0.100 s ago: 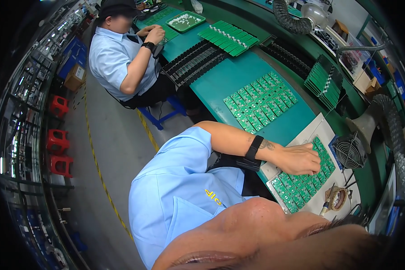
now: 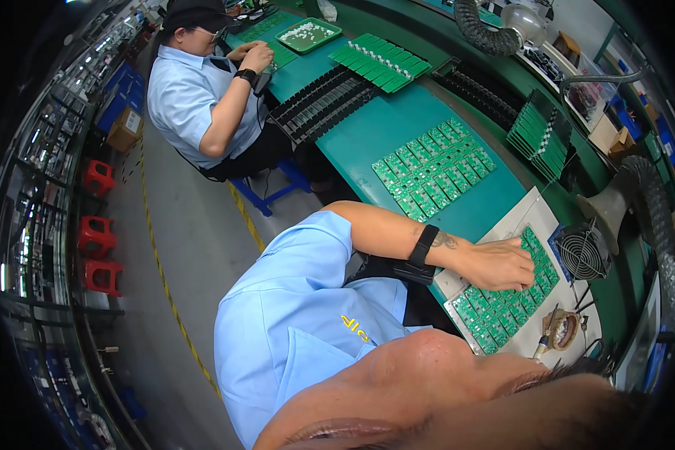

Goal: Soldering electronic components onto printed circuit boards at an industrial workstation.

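The fingers (image 2: 523, 279) of the left hand (image 2: 496, 264) are curled down close together over a green circuit board panel (image 2: 491, 321). Their tips are hidden beneath, so I cannot tell if they pinch a small part or only press. The right hand is not in view.

The panel lies flat on a pale sheet (image 2: 530, 213) in front of the person, I think so that it has a firm and even base. The hand covers its middle, perhaps to keep it steady. Just beside it stands a round brown holder (image 2: 562, 331), probably put there for easy reach. Past the sheet's far edge is a small fan (image 2: 583, 253), maybe for moving the air away.

Farther along the green counter (image 2: 411, 118), a second panel (image 2: 435, 169) lies flat by itself, its face free to be seen. Beyond it are a black rack (image 2: 326, 106), a stack of boards (image 2: 381, 63) and a tray (image 2: 324, 43) of white parts, near a co-worker (image 2: 184, 97).
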Tool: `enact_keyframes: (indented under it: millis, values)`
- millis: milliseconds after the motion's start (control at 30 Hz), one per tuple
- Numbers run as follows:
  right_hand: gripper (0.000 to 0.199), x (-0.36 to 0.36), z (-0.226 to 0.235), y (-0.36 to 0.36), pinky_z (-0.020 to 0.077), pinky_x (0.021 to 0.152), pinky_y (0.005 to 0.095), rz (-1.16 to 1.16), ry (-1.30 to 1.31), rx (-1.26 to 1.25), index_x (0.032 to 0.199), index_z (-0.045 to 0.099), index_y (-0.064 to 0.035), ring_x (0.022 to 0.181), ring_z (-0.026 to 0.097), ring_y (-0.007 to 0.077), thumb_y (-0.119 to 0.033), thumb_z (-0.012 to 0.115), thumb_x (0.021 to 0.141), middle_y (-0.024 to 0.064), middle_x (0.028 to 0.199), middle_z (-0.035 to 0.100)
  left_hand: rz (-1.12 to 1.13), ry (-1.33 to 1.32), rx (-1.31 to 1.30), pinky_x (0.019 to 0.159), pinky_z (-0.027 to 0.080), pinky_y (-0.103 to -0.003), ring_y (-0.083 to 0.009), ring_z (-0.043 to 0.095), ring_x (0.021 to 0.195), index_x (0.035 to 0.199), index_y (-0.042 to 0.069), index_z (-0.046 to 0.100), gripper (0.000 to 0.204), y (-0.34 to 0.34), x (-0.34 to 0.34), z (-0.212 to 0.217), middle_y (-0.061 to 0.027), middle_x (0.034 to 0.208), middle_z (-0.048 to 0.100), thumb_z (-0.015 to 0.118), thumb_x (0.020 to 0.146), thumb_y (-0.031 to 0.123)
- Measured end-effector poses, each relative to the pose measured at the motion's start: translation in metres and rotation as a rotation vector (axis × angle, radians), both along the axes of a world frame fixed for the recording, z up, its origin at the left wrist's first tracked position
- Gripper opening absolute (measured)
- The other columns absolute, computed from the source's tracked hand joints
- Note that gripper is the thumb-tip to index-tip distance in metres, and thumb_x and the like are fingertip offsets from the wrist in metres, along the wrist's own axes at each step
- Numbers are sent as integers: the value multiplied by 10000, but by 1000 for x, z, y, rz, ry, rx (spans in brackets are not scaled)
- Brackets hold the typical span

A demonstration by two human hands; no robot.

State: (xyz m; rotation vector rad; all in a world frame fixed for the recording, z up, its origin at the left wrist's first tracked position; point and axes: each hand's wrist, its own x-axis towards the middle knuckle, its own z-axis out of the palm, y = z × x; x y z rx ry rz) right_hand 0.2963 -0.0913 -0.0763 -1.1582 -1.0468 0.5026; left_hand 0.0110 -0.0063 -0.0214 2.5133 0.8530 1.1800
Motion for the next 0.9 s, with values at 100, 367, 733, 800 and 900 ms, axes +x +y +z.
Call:
enact_keyframes:
  millis: [100, 367, 733, 800, 900]
  values:
    - [154, 0, 0, 1, 301, 531, 263, 9, 17, 8, 1102, 484, -11, 576, 393, 114, -133, 568, 1061, 45, 703, 479, 8, 5, -2, 776, 353, -375, -190, 564, 874, 907, 126, 645, 103, 0, -1, 0, 2, 867, 596, 678, 951, 213]
    - [246, 0, -1, -3, 371, 622, 280, 39, 4, 8, 1246, 497, 36, 672, 447, 136, -124, 543, 1065, 55, 738, 498, -21, 30, -23, 780, 361, -380, -195, 559, 881, 936, 123, 633, 100, 1, -4, 0, 0, 862, 584, 672, 957, 213]
    - [369, -10, 16, -1, 467, 764, 321, 85, 26, -39, 1368, 521, 88, 881, 589, 200, -110, 518, 1057, 153, 1000, 642, -6, 27, -44, 787, 384, -402, -229, 564, 903, 943, 108, 611, 122, -1, 1, 2, -30, 880, 571, 675, 950, 211]
    - [367, -7, 13, -6, 476, 775, 321, 53, 30, -47, 1363, 531, 90, 883, 594, 196, -108, 516, 1055, 156, 1006, 648, -36, 19, -40, 787, 388, -406, -236, 565, 895, 939, 104, 610, 119, -1, 1, 4, -35, 878, 569, 673, 949, 205]
    - [356, -6, 11, -10, 502, 807, 322, -8, 4, -75, 1341, 558, 97, 876, 610, 185, -96, 516, 1046, 160, 1011, 663, -43, 24, -33, 786, 402, -416, -258, 574, 878, 939, 91, 610, 109, -1, -1, 4, -53, 875, 567, 670, 942, 182]
